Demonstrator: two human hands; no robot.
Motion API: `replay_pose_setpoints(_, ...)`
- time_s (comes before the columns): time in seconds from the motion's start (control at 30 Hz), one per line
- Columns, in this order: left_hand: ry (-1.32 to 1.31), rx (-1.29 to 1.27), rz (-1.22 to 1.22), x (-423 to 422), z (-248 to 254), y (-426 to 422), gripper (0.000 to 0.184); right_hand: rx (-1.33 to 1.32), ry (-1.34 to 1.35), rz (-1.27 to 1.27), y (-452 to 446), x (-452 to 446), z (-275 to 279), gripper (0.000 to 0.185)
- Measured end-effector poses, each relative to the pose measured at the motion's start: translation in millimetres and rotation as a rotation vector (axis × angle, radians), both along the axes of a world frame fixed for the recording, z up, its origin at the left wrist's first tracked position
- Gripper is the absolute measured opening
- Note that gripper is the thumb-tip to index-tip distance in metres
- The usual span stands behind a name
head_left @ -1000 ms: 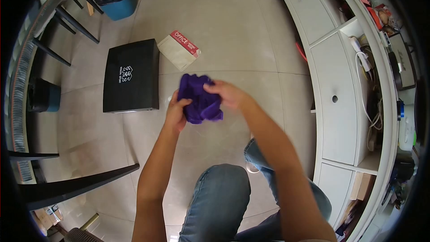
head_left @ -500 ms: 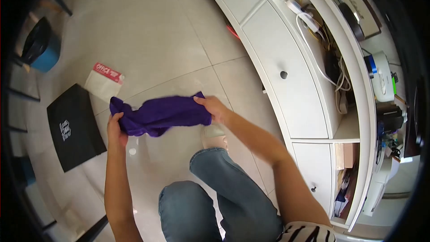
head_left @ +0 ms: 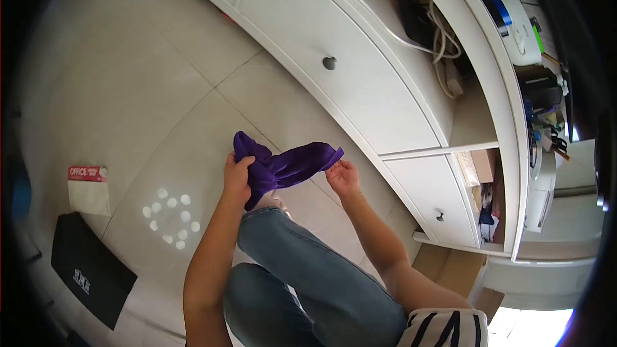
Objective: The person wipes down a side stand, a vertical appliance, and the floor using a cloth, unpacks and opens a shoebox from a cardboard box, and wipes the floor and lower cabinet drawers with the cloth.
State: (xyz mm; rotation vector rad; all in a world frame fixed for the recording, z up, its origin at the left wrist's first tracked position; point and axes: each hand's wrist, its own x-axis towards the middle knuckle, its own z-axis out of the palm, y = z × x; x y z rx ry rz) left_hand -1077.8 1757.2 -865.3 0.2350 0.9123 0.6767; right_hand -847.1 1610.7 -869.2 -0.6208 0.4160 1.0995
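Observation:
A purple cloth (head_left: 289,165), bunched and twisted in its middle, is stretched between my two hands above the floor in the head view. My left hand (head_left: 239,178) is closed around its left end, thumb on top and a fold standing up above the fingers. At the other end, my right hand (head_left: 342,178) pinches the cloth's narrowed corner with its fingertips, palm partly turned up. Just below the cloth are my bent knees in jeans (head_left: 302,250), with part of a foot behind it.
On the tiled floor to the left lie a black flat item with white print (head_left: 93,270) and a pale packet with a red "OFFICE" band (head_left: 89,189). A white cabinet (head_left: 347,58) runs along the right, cables (head_left: 443,45) in its open shelf. White round light spots show on the floor.
The view has swung to the right. The cloth went from spread wide to bunched and narrower, its right end now tapering at my right hand. Both hands keep hold of it.

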Motion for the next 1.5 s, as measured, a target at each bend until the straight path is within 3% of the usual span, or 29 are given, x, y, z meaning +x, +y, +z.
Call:
replay_pose_setpoints(0.17, -0.005, 0.007, -0.114, 49.1, -6.9, -22.6, 0.035, 0.091, -0.125, -0.164, -19.2, 29.9, -14.6, 0.021)
replay_pose_setpoints(0.23, -0.001, 0.039, -0.180, 64.7, -4.3, -30.3, 0.033, -0.092, -0.238, -0.270, -9.2, 30.7, 11.0, 0.020)
replay_pose_setpoints(0.4, -0.057, 0.033, -0.226, 89.9, 12.7, -37.7, 0.032, -0.208, -0.292, -0.343, -8.3, 58.0, 1.2, 0.020)
replay_pose_setpoints(0.47, -0.060, 0.028, -0.265, 92.7, 14.7, -37.7, 0.033, -0.437, -0.346, -0.431, -4.7, 52.4, 7.8, 0.020)
replay_pose_setpoints(0.7, -0.002, 0.015, -0.291, 95.8, 17.8, -35.8, 0.041, -0.719, -0.419, -0.386, -33.6, 61.0, 23.2, 0.025)
replay_pose_setpoints(0.83, -0.021, 0.018, -0.286, 93.2, 15.4, -33.2, 0.041, -0.449, -0.353, -0.261, -27.0, 71.4, 11.9, 0.022)
replay_pose_setpoints(0.93, -0.004, 0.026, -0.251, 82.5, 14.4, -28.9, 0.038, -0.524, -0.283, -0.394, -4.5, 59.5, 24.2, 0.019)
replay_pose_setpoints(1.17, 0.013, 0.033, -0.241, 75.7, 13.9, -15.9, 0.037, -0.688, -0.359, -0.403, -25.1, 70.3, 15.6, 0.018)
replay_pose_setpoints(1.3, 0.004, 0.006, -0.236, 73.7, 22.3, -14.4, 0.042, -0.591, -0.308, -0.278, -29.5, 74.4, 19.9, 0.017)
replay_pose_setpoints(1.5, -0.009, -0.017, -0.204, 72.8, 14.1, -11.8, 0.041, -0.467, -0.210, -0.283, -11.8, 83.6, 9.1, 0.017)
